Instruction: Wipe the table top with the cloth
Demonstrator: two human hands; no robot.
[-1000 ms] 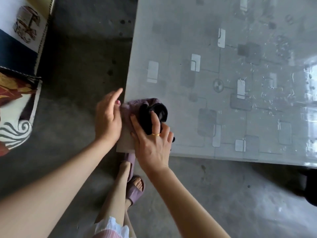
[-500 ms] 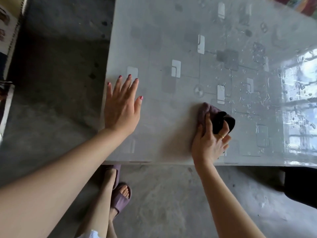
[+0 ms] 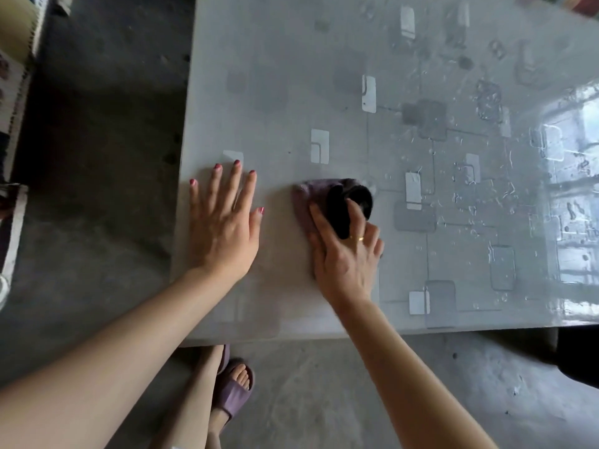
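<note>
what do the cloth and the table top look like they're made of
Cloth: soft fabric, mauve with a black part, matte and bunched into folds under the right hand. Table top: a glossy, patterned grey surface, probably glass or clear plastic sheeting; it mirrors a window.

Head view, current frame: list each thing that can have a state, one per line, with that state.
Grey patterned glossy table top: matte and streak-free at the near-left, droplets and smears on the right.
Bunched purple-and-black cloth: crumpled, pressed onto the table top.
Right hand: gripping the cloth, gold ring on one finger.
Left hand: open, flat on the table top, fingers spread, holding nothing.
Purple slide sandal: worn, on the concrete floor.
</note>
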